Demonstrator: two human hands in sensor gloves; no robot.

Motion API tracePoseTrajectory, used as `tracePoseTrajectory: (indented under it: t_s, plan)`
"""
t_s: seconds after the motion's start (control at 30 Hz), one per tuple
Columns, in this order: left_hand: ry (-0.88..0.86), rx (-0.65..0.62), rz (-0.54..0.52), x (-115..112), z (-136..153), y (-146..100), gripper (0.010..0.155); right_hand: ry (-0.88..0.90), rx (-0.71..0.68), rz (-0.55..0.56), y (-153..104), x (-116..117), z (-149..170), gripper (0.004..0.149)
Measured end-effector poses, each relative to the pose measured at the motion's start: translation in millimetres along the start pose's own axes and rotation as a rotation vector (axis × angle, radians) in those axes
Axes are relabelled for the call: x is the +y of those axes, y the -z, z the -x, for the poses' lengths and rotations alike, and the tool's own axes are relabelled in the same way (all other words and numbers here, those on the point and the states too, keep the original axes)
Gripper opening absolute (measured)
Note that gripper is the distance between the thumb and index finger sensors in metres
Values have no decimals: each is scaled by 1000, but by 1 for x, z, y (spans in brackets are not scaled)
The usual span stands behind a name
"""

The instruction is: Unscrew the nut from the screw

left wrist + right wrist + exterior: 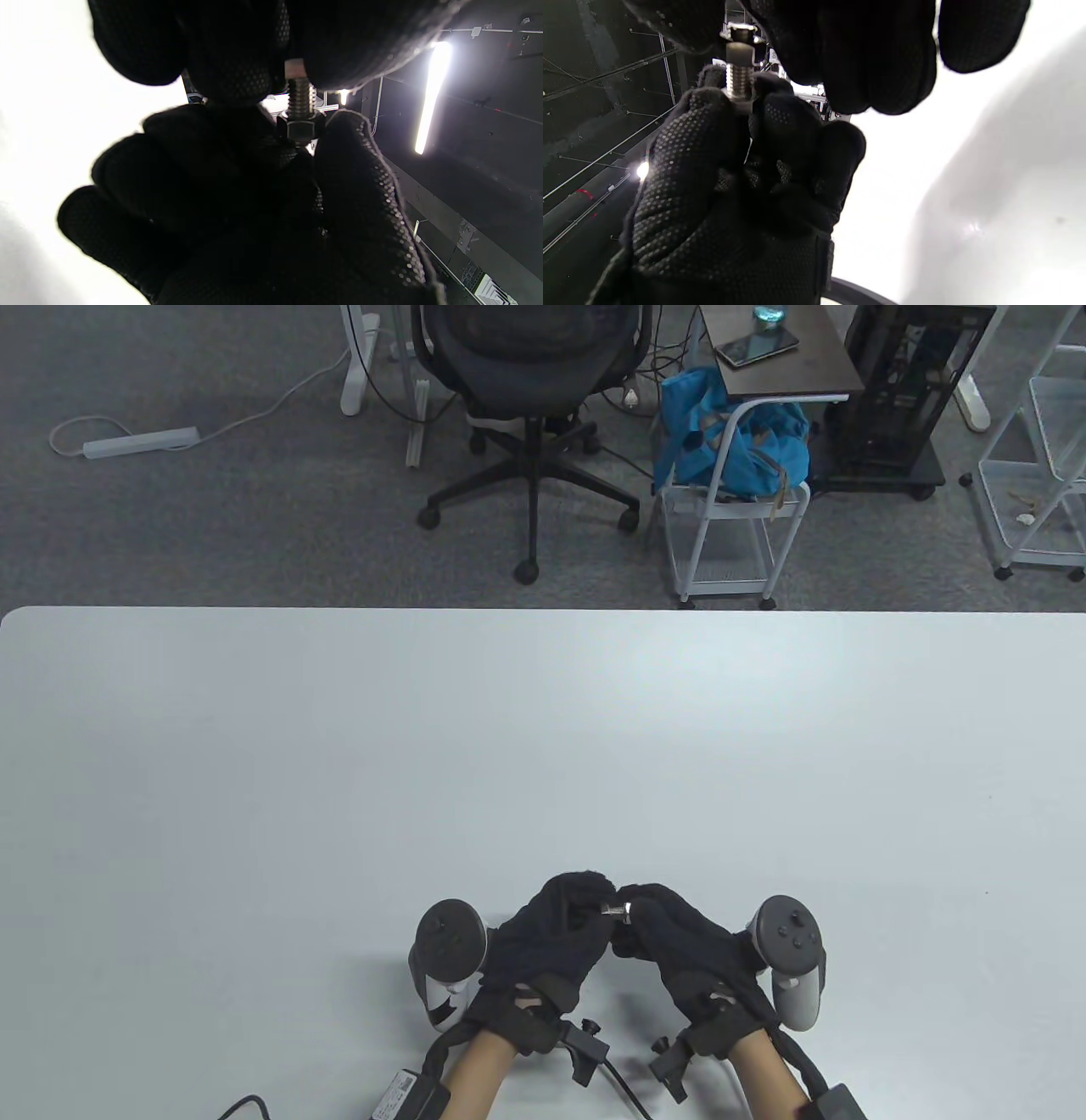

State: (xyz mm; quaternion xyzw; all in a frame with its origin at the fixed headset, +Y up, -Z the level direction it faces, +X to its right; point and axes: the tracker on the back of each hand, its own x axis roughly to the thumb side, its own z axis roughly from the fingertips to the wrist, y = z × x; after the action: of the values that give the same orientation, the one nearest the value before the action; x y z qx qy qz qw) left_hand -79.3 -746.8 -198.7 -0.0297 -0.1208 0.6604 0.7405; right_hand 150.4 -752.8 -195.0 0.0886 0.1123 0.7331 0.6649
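Note:
In the table view, both gloved hands meet near the table's front edge, with a small metal screw (611,910) held between them above the surface. My left hand (596,901) pinches one end of the screw. My right hand (638,904) pinches the hex nut (625,909) at the other end. In the left wrist view, the threaded screw (299,96) runs from my left fingertips (254,63) down to the nut (300,128), held between right-hand fingers (352,169). In the right wrist view, the screw thread (738,80) rises out of the left hand's fingers (704,127).
The white table (543,746) stretches ahead and to both sides. Beyond its far edge stand an office chair (530,381), a white cart with a blue bag (734,449) and a white shelf rack (1039,475). Cables trail at the near edge.

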Motion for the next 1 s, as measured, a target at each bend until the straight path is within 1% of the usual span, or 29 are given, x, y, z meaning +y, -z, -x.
tracePoseTrajectory:
  t_s: [0.13,0.3,0.4,0.47,0.53,0.6,0.77,0.87,1.0]
  plan:
    - [4,3,-8,0,0,0,46,-4,-32,-10,0,0,-4,56]
    - [-3,10,-13,0,0,0,46,-37,-102,15,0,-1,-12,53]
    - [-17,14,-18,1,0,0,46,-27,-103,5,0,-2,-11,52]
    - [-19,15,-18,1,0,0,46,-8,-89,-5,0,-1,-8,58]
    - [-14,14,-12,1,0,0,46,3,-49,-16,0,0,-4,67]
    - [-10,9,-11,0,0,0,46,11,-1,2,-1,-1,1,69]
    - [-3,6,-11,0,0,0,46,6,-1,-4,1,0,0,57]
    - [-10,8,-9,1,0,0,47,-16,-38,-16,1,0,-4,56]
    - [12,-2,-5,0,0,0,49,1,-78,11,1,-1,-7,54]
